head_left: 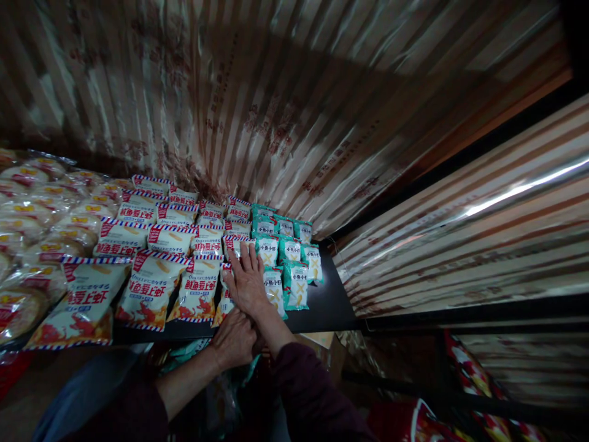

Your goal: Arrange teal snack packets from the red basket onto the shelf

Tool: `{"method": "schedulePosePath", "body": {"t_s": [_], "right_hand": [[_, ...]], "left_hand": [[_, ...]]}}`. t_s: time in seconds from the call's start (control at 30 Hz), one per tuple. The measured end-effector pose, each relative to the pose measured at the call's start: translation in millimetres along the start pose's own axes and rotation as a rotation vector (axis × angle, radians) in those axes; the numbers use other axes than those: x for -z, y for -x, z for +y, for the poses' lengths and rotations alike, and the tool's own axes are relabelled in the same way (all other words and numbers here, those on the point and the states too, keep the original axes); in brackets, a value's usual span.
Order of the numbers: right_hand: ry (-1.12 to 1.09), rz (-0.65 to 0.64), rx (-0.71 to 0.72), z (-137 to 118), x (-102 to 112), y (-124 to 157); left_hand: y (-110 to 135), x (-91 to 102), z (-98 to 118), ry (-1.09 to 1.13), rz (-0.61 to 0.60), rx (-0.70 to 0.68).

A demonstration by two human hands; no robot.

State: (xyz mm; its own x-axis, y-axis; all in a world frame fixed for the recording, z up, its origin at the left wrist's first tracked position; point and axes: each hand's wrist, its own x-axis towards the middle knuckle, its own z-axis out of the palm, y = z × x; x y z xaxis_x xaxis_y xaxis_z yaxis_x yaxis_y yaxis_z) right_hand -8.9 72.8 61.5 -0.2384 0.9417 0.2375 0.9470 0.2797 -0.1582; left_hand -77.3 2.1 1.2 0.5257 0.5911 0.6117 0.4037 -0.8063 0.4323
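My right hand (250,283) lies with its fingers stretched out over a white snack bag (237,244) at the right end of the white rows. Just below it, at the shelf's front edge, my left hand (235,339) is closed, its fingers curled inward; what they hold, if anything, is hidden. Small teal snack bags (296,285) stand in rows to the right of my right hand. White snack bags with striped edges (150,288) line the shelf to the left. Teal packaging (186,354), partly hidden by my arms, shows under the shelf edge.
Clear-wrapped round snacks (43,242) fill the far left of the black shelf (338,301). Striped plastic sheeting (257,123) hangs behind and to the right, along a dark frame bar (460,132). Red packages (405,420) are low at right.
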Motion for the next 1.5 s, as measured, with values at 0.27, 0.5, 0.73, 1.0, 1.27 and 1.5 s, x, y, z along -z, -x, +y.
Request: {"method": "schedulePosePath", "body": {"t_s": [0.27, 0.5, 0.73, 1.0, 1.27, 1.5], "right_hand": [[-0.044, 0.135, -0.005, 3, 28, 29], [-0.077, 0.139, -0.009, -1, 28, 85], [-0.181, 0.018, 0.115, -29, 15, 137], [-0.246, -0.076, 0.145, -54, -9, 163], [-0.311, -0.032, 0.151, -63, -26, 187], [-0.302, -0.200, -0.184, -44, -70, 223]], "left_hand": [[9, -4.8, 10, -0.017, 0.124, -0.097], [47, -18.6, 44, 0.058, 0.059, -0.112], [104, -18.6, 74, 0.145, -0.177, 0.014], [146, -10.5, 69, 0.177, -0.445, 0.104], [146, 13.4, 47, 0.059, -0.449, 0.598], [150, 10.1, 41, 0.146, -0.560, 0.933]]}}
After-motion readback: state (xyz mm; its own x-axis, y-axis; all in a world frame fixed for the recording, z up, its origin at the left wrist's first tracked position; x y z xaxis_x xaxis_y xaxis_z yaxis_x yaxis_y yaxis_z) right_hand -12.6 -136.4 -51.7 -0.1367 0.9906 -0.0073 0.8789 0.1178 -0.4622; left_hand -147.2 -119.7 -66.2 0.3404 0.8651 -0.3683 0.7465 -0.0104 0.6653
